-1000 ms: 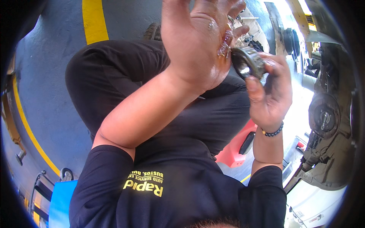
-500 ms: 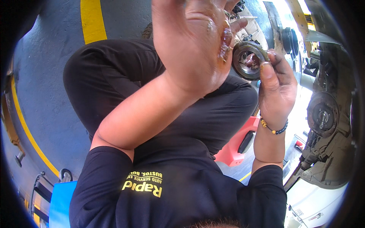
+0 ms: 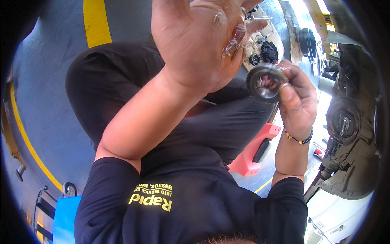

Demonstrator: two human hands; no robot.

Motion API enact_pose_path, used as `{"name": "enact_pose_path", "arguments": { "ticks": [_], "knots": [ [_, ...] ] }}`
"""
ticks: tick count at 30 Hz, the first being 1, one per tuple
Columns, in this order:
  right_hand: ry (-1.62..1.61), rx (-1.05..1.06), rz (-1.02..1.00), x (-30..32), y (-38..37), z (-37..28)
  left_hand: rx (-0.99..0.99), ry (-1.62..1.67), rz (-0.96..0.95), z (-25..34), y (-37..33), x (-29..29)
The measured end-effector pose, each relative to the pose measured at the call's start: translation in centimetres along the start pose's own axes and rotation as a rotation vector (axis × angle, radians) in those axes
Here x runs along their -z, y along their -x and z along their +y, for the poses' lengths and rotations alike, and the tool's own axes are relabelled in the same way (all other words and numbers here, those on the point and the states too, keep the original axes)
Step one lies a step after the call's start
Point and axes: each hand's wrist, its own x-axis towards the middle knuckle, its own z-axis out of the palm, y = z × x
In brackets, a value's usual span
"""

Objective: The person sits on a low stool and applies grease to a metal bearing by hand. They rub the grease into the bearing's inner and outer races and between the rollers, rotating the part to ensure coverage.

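Note:
My left hand [image 3: 194, 51] is raised at the top middle with its palm turned up and its fingers apart; the fingertips run out of the frame. A smear of reddish-brown grease [image 3: 235, 40] lies on the palm. Just to the right, my right hand [image 3: 300, 99] pinches a dark, greasy ring-shaped bearing [image 3: 253, 83] at its right edge, between thumb and fingers. Reddish grease shows in the bearing's middle. The bearing is a little blurred and apart from the left palm.
Beyond my hands, a board [image 3: 274, 35] carries a black crumpled cloth [image 3: 269, 53] and a small round part [image 3: 254, 59]. A wheel hub [image 3: 344, 122] is on the right, above a white panel [image 3: 339, 211]. A red plastic piece [image 3: 252, 156] lies by my crossed legs; a blue box [image 3: 67, 219] stands lower left.
The bearing in my right hand has come down and away from my left palm. My left hand has shifted slightly left, uncovering the black cloth and round part on the board.

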Motion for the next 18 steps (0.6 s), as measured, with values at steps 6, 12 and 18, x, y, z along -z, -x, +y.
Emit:
{"name": "enact_pose_path", "arguments": {
  "ticks": [6, 12, 18],
  "knots": [
    [0.033, 0.122, 0.18, -0.1, -0.5, -0.3, 0.006, 0.028, 0.057, -1.0, 0.8, -1.0],
    [0.247, 0.263, 0.175, -2.1, -0.2, 0.6, -0.048, 0.024, 0.089, -1.5, 0.7, -1.4],
    [-0.3, 0.008, 0.178, -2.1, 0.3, 0.3, -0.043, 0.007, 0.066, -0.8, -0.1, 0.0]
  ]
}}
